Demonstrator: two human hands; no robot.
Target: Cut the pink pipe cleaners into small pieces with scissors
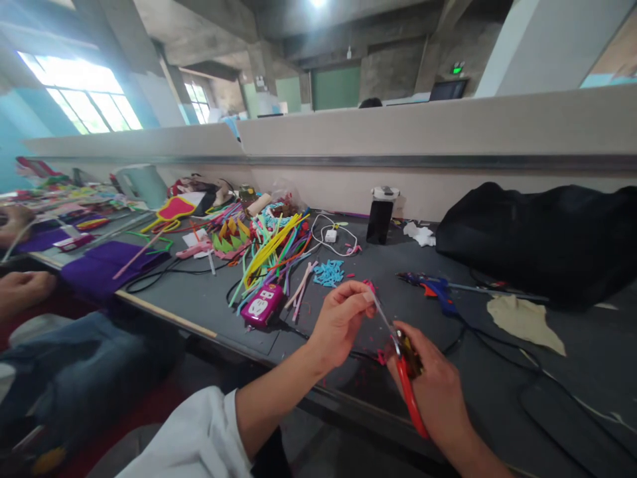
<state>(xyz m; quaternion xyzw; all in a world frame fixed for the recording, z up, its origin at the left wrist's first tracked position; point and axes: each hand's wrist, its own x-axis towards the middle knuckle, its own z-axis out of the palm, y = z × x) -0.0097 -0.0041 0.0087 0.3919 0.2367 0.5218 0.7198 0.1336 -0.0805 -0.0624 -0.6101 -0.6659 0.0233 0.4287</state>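
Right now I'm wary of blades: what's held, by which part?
Right hand: scissors, by the red handle; a yellowish thing there is unclear. Left hand: seemingly a pink bit, part unclear.

Glue gun [442, 293] behind scissors [408, 392]

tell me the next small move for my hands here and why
I'd probably ease the left hand back a little from the scissors before any cut. The right hand holds the scissors with the blades pointing at the left fingertips, which appear to pinch a small pink piece; this view doesn't settle whether blades and fingers touch.
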